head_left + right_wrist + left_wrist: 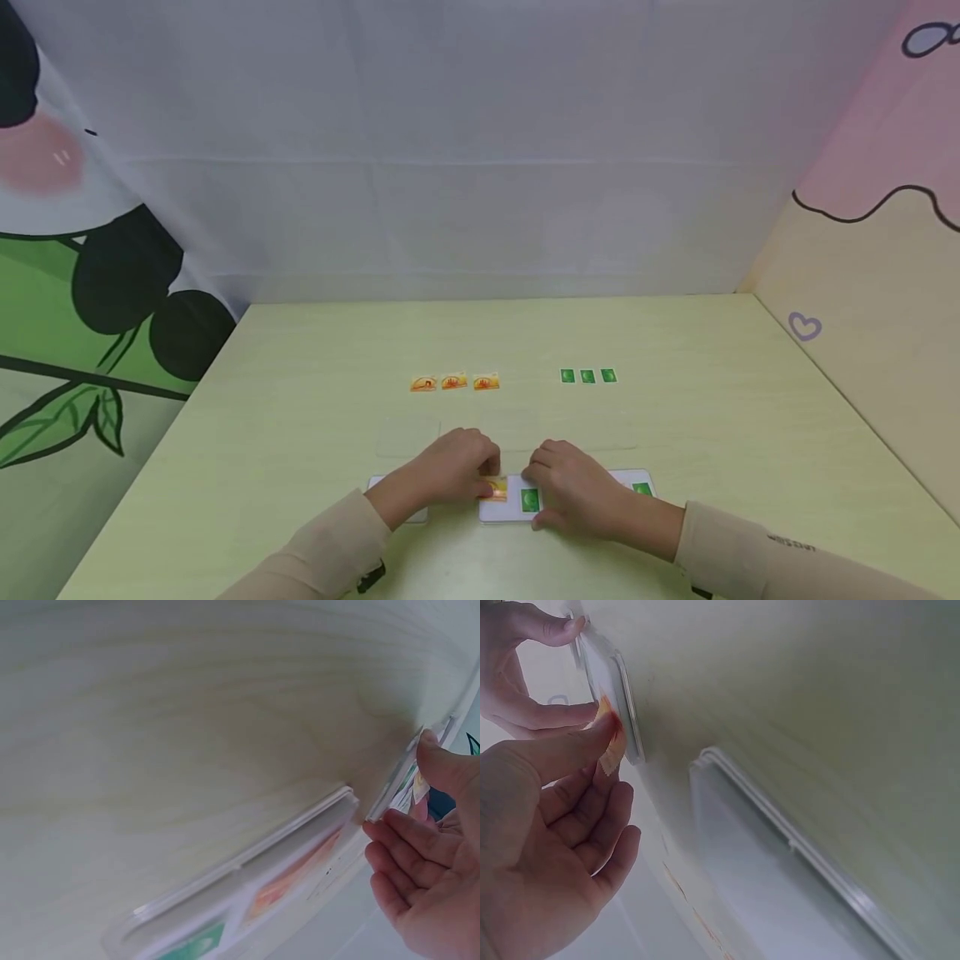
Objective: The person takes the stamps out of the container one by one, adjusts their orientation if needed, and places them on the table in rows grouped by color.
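Observation:
Between thumb and forefinger, my left hand (448, 468) pinches a small orange stamp (497, 490) at the left part of the middle flat white case (513, 512). The stamp (610, 756) stands slightly tilted in the left wrist view. Beside it on that case is a green stamp (530, 500). My right hand (581, 493) grips the same case by its edges, thumb on the near side and fingers on the far side. The right wrist view shows the thumb on the case's rim and partly hides the case behind the hand.
A left white case (765, 870) lies partly under my left forearm. The right case holds a green stamp (642, 488) and an orange stamp (292, 877). Farther back lie three orange stamps (453, 381) and three green ones (587, 376). A faint transparent sheet (570, 429) lies before them.

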